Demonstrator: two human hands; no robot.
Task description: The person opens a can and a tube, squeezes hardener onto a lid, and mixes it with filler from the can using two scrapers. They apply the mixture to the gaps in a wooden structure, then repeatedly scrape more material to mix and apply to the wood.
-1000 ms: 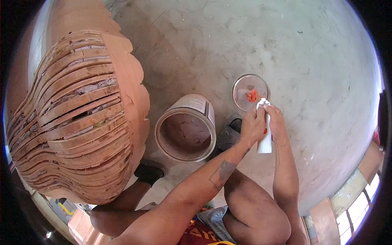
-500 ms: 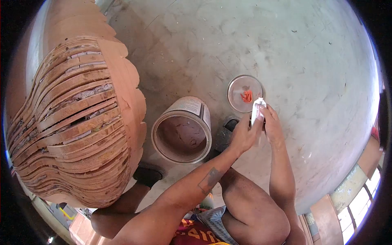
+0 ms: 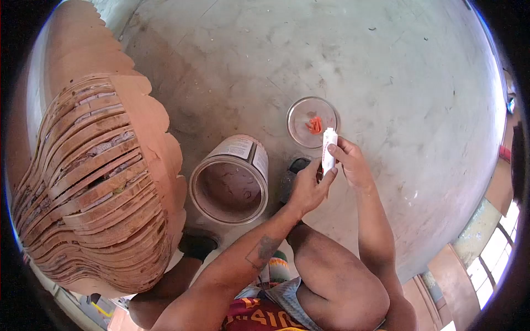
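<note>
"Tube [image 3: 328, 161], a slim white one with red print: where is it?"

"Just right of the middle of the frame, nozzle end pointing up, between the two hands."

"How does each hand have it?"

"The right hand [image 3: 352, 159] pinches its upper part, thumb on the near face and fingers bent behind. The left hand [image 3: 310, 187] is curled in at the lower end, thumb lying along it. That end is partly covered, so I can't tell how far it runs on."

"What's nearest to the nozzle?"

"A round lid [image 3: 300, 117], just above the hands in the frame. The nozzle overlaps its lower right rim from this angle; whether they touch, I can't tell. A small heap of orange-red paste [image 3: 315, 126] sits on the lid."

"And further out?"

"Left of the hands stands a big open can [image 3: 260, 163] with a pale label on its side and brownish filler [image 3: 227, 183] inside. A dark shoe [image 3: 298, 164] shows between the can and the left hand. Both lid and can are on the grey, scuffed floor [image 3: 408, 116]."

"That bulky shape at the left edge?"

"A curved piece of layered wood [image 3: 94, 187], ridged with gaps between the strips, its scalloped border facing the can."
</note>
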